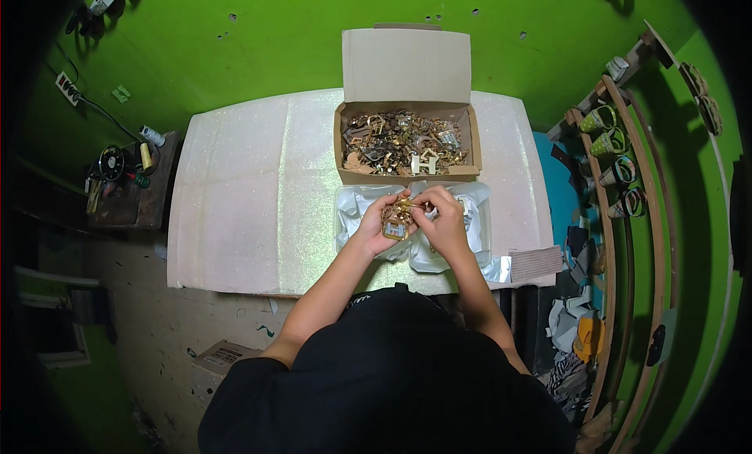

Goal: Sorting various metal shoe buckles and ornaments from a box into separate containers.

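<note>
My left hand (pixel 375 222) is cupped around a handful of gold and silver metal fittings (pixel 395 222), some of which look like buckles. Over that handful, my right hand (pixel 443 220) pinches with thumb and fingers at a small gold metal piece; its exact shape is too small to tell. Both hands are above two clear plastic tubs that stand side by side on the table. White lining shows in the left tub (pixel 345 211) and in the right tub (pixel 479 238). Just beyond them, an open cardboard box (pixel 338 158) is filled with mixed metal fittings (pixel 403 137).
The table (pixel 235 195) has a pale shiny cover. A striped flat piece (pixel 537 264) lies at its right front corner, beside a silvery packet (pixel 500 269). To the right is a wooden rack (pixel 658 219) with sandals; at left, a small dark table (pixel 133 199) carries thread spools.
</note>
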`<state>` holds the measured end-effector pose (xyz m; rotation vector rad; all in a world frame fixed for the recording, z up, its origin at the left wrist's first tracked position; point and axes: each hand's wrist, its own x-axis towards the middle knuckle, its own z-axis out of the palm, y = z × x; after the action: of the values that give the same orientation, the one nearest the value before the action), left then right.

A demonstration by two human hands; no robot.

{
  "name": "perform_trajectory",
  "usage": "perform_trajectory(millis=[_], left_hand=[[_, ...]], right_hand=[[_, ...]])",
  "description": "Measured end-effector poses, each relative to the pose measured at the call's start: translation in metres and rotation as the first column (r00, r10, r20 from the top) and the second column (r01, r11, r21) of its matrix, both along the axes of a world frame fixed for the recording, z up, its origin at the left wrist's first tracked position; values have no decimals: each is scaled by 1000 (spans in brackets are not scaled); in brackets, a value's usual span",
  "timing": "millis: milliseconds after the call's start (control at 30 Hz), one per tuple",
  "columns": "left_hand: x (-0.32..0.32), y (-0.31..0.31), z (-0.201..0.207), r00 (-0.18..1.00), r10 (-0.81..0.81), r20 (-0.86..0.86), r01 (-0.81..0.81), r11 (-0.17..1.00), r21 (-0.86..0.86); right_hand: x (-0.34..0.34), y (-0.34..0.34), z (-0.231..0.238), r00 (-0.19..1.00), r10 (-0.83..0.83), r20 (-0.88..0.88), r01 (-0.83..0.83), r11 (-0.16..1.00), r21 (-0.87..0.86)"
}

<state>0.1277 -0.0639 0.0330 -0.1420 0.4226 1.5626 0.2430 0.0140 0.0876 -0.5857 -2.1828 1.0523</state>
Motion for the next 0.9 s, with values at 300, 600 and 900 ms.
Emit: perform_trajectory(millis=[300, 600, 900], left_hand=[[-4, 13, -10, 992, -110, 67, 99, 984, 148], [-5, 18, -7, 992, -79, 95, 72, 995, 75], [-2, 16, -2, 997, -56, 61, 53, 997, 55]], right_hand=[[4, 9, -12, 967, -133, -216, -48, 739, -672], [7, 18, -20, 957, -153, -248, -99, 630, -770], [14, 19, -13, 956, -46, -290, -180, 689, -702]])
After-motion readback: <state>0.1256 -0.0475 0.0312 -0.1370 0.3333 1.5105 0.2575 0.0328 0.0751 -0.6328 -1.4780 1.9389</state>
